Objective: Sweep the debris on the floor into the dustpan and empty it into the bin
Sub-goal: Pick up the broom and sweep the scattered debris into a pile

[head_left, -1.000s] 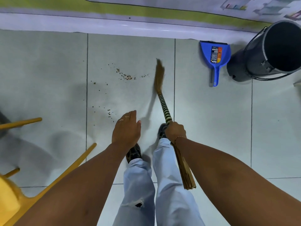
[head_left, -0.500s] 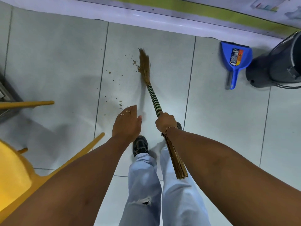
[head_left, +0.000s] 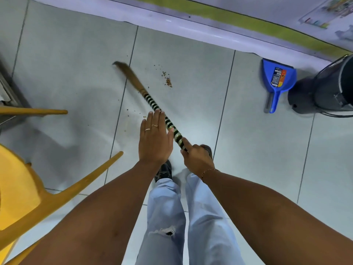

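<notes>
My right hand (head_left: 197,158) grips a straw broom (head_left: 152,104) by its black-and-gold striped handle. The brush tip is blurred and points up-left, left of a small pile of brown debris (head_left: 168,81) on the grey tiles. More crumbs (head_left: 133,111) lie just beyond my left hand. My left hand (head_left: 155,139) is flat, fingers together, palm down, beside the handle and holding nothing. A blue dustpan (head_left: 278,79) lies on the floor at the right, next to a dark bin (head_left: 332,88) at the right edge.
A yellow chair (head_left: 21,190) with splayed legs stands at the lower left. A white skirting and wall (head_left: 191,25) run along the top. A dark object (head_left: 7,88) sits at the left edge. My legs and black shoes (head_left: 164,172) are below the hands.
The broom's brush swung left, past the debris pile. My left hand moved forward beside the handle. The view shifted, so dustpan and bin sit lower right.
</notes>
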Demonstrator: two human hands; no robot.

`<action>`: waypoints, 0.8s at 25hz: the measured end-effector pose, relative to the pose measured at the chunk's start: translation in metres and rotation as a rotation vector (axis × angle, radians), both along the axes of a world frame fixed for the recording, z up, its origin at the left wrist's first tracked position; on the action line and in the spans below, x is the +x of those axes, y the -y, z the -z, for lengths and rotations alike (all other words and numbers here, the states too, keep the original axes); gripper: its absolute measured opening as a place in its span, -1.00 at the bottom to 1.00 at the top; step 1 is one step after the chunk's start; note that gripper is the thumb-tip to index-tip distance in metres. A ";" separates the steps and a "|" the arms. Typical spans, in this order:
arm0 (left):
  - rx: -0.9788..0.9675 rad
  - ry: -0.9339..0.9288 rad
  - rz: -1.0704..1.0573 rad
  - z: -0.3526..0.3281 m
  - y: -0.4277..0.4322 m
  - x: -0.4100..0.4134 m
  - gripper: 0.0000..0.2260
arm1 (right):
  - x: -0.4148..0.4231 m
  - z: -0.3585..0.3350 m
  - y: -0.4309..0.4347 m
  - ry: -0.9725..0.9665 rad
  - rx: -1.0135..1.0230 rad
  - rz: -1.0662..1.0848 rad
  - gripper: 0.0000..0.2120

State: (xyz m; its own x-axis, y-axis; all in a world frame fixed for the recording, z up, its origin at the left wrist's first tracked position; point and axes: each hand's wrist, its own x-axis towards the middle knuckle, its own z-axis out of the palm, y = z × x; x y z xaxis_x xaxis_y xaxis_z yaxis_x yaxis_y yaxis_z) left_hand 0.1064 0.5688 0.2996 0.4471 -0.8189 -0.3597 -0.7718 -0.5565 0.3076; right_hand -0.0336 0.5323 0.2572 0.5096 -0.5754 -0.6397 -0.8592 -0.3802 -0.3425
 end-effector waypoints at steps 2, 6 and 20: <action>0.023 -0.012 -0.008 0.005 -0.003 0.005 -0.50 | 0.005 0.007 -0.011 0.019 0.064 -0.127 -0.52; 0.077 -0.041 -0.007 0.015 -0.018 0.013 -0.51 | 0.002 0.020 -0.028 -0.079 0.185 -0.383 -0.53; 0.075 -0.030 0.013 0.018 -0.027 0.027 -0.52 | 0.047 0.050 -0.006 -0.218 0.278 0.067 -0.64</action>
